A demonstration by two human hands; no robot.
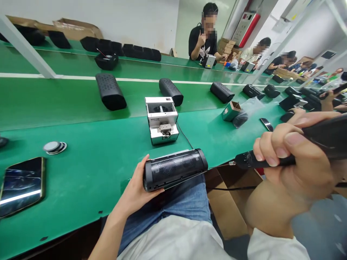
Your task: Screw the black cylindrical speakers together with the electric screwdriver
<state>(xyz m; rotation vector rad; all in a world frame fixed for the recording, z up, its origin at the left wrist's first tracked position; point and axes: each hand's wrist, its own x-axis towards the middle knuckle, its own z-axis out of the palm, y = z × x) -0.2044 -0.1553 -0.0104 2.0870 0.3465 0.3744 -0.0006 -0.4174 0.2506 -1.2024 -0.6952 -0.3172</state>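
My left hand (138,186) grips the left end of a black speaker housing (176,167) with perforated patches, held at the table's front edge. In my right hand (295,155) is a black electric screwdriver (252,159), lying sideways with its bit pointing left. The bit is to the right of the housing, apart from it. Just behind the housing stands a silver and white screw feeder (162,121) on the green mat. Part of the housing's left end is hidden by my fingers.
A phone (23,186) and small round discs (55,146) lie on the left. Black speakers (111,91) stand along the green conveyor (141,99) behind. A small open box (231,111) and another phone (266,124) are to the right. Co-workers (204,39) sit across. A cardboard box (226,202) is below.
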